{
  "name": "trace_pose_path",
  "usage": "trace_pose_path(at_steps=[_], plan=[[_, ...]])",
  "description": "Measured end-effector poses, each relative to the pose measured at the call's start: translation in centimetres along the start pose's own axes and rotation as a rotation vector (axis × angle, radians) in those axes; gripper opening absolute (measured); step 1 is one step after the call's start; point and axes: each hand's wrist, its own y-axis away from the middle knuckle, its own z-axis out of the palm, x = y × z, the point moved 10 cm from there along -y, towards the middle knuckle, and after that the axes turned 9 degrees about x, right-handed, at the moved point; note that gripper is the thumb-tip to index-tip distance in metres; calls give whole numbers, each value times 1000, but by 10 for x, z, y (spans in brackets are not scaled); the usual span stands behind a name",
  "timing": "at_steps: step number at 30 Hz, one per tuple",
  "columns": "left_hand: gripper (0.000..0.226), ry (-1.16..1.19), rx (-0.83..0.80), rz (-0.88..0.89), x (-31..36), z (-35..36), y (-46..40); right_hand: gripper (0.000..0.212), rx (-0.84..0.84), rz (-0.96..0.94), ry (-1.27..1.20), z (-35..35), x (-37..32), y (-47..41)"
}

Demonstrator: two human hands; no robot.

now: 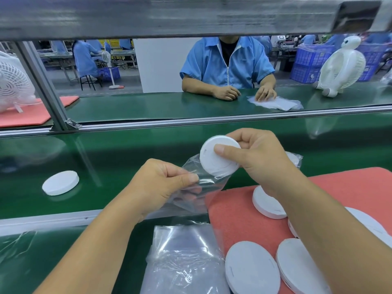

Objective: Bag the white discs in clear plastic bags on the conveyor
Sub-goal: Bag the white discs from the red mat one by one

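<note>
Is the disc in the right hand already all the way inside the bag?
No: the right hand holds the disc at the bag mouth, mostly outside.

Disc under right forearm [268, 205]: near-right part hidden by the arm.
Near discs [252, 270]: cut off by the bottom edge.
Stack of bags [184, 259]: near end cut off.
Far worker [228, 66]: head hidden behind the blurred overhead beam [148, 15].

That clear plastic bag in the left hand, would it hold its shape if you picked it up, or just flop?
Probably flop: the clear plastic bag sags and creases below where the left hand pinches it. It looks thin and light, see-through to the green belt. Its glossy surface suggests it may be slippery.
</note>
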Motion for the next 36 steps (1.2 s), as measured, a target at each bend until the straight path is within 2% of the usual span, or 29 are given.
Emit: trace_pose_path(at_steps=[7,10,11,12,13,15,17,19,20,23,25,27,31,34,36], plan=[[39,96,-106,-25,0,14,3,7,-85,32,-29,19,9,7],[51,136,-28,-44,-4,12,2,53,-303,97,113,35,20,16],[49,148,10,-48,-4,11,2,51,-392,89,177,42,20,22],[46,139,46,-51,-3,9,2,39,-431,27,262,45,19,24],[46,78,77,-48,-2,5,1,25,-382,-51,378,40,18,18],[60,-337,96,-44,0,-9,4,22,-128,-87,544,10,23,0],[73,-871,-11,-189,-13,-23,15,25,80,85,453,-25,39,-13],[70,-1104,-136,-394,-30,-31,32,25,117,235,477,-43,59,-17],[62,-1125,-167,-439,-36,-31,37,31,70,254,643,-49,63,-18],[35,-1086,-193,-438,-42,-27,39,56,-117,221,1247,-67,55,-14],[18,-1022,-199,-405,-41,-27,35,62,-255,304,1380,-80,57,-5],[8,-958,-222,-383,-39,-28,33,61,-377,381,1383,-84,63,5],[21,-808,-215,-320,-32,-30,30,53,-442,353,1275,-71,68,7],[18,-661,-44,-174,-16,-38,15,43,-476,256,1104,-55,60,5],[13,-446,93,-127,-9,-41,8,32,-394,149,875,-44,42,-3]])
